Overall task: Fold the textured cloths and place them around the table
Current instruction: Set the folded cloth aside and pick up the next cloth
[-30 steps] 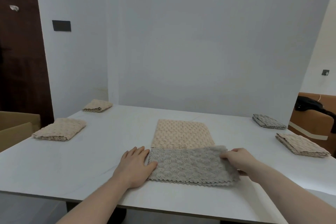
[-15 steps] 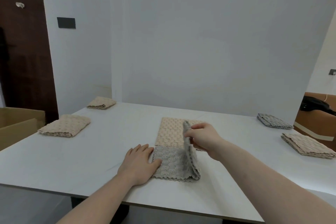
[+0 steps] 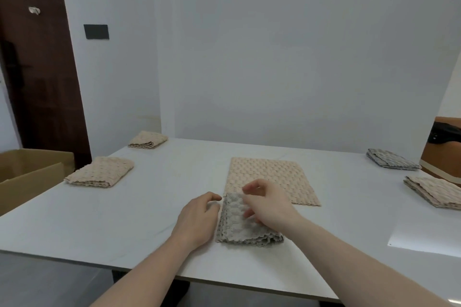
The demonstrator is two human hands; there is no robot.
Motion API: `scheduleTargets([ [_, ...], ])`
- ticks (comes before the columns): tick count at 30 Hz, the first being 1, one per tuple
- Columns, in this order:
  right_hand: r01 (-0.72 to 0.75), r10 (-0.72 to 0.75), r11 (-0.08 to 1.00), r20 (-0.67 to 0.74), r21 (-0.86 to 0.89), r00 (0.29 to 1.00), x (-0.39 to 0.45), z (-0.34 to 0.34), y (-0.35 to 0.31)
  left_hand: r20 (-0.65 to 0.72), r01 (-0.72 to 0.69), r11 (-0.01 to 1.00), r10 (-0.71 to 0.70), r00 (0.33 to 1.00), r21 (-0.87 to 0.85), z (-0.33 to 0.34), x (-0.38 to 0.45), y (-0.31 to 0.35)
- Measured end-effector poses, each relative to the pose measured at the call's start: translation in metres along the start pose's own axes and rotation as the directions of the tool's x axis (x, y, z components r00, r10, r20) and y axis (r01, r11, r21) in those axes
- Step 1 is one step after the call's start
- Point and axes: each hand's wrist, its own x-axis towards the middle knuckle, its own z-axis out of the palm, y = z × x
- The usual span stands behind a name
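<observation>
Now both hands, left hand point(image 3: 197, 219) and right hand point(image 3: 268, 205), loosely curled, on grey cloth point(image 3: 239, 227).

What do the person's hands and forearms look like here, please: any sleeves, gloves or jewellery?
Both forearms are bare to the frame's bottom edge, with no sleeves in view. The left hand and right hand wear no gloves, and no rings, watch or bracelet are visible.

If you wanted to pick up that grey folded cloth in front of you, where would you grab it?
Probably by its near, scalloped end, where the layers of the grey folded cloth stack up at the table's front edge. Coming from the near side, a pinch across all layers should keep the fold together. The right hand covers its top; the left hand rests at its left edge.
</observation>
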Motion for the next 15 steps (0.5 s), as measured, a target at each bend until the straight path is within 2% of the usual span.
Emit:
scheduleTargets([
  [2,0.149,-0.177,0.974,-0.157,-0.173,0.972,-0.008,-0.011,0.013,-0.005,-0.002,1.0,0.002,1.0,-0.012,0.0,-0.001,0.001],
  [3,0.192,-0.246,0.946,-0.191,-0.261,0.95,-0.012,-0.016,0.023,-0.01,-0.009,1.0,0.009,1.0,-0.009,0.001,-0.001,0.002],
  [4,0.218,-0.287,0.917,-0.177,-0.333,0.941,-0.016,-0.02,0.033,-0.012,-0.018,1.0,0.018,1.0,0.001,0.002,-0.001,0.002],
  [7,0.256,-0.302,0.821,-0.009,-0.511,0.953,-0.025,-0.016,0.066,-0.013,-0.053,0.997,0.054,0.998,0.046,0.006,0.0,0.001],
  [9,0.278,-0.31,0.792,0.034,-0.544,0.95,-0.026,-0.013,0.076,-0.011,-0.084,0.995,0.085,0.996,0.052,0.006,0.001,0.0],
  [15,0.287,-0.329,0.824,0.0,-0.489,0.944,-0.01,-0.015,0.052,-0.054,-0.112,0.994,0.112,0.992,0.018,0.008,0.004,-0.004],
])
